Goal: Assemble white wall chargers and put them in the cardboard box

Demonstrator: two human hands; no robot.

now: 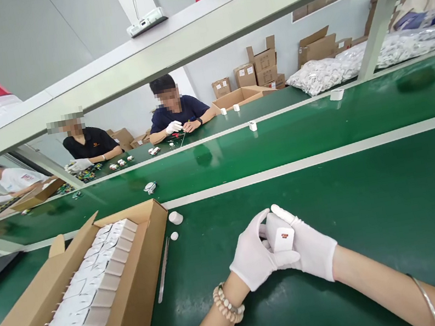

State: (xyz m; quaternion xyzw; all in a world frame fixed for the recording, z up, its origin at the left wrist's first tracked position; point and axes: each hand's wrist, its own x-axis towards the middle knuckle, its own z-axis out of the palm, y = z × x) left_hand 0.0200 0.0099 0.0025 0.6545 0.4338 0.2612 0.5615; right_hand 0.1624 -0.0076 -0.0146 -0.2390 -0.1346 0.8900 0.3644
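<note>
Between my two white-gloved hands is a small white plastic charger housing, held just over the green work surface. A small red-orange mark shows on its near end. My left hand grips it from the left, thumb along the near side. From the right, my right hand wraps behind and beneath it; part of these fingers is hidden. To the left lie metal tweezers, a white rounded piece and a smaller white disc.
An open cardboard box on the left holds rows of white housings. Beyond a pale rail runs a green belt with a few white pieces. Several people work across it, near bagged white parts. A frame beam crosses above.
</note>
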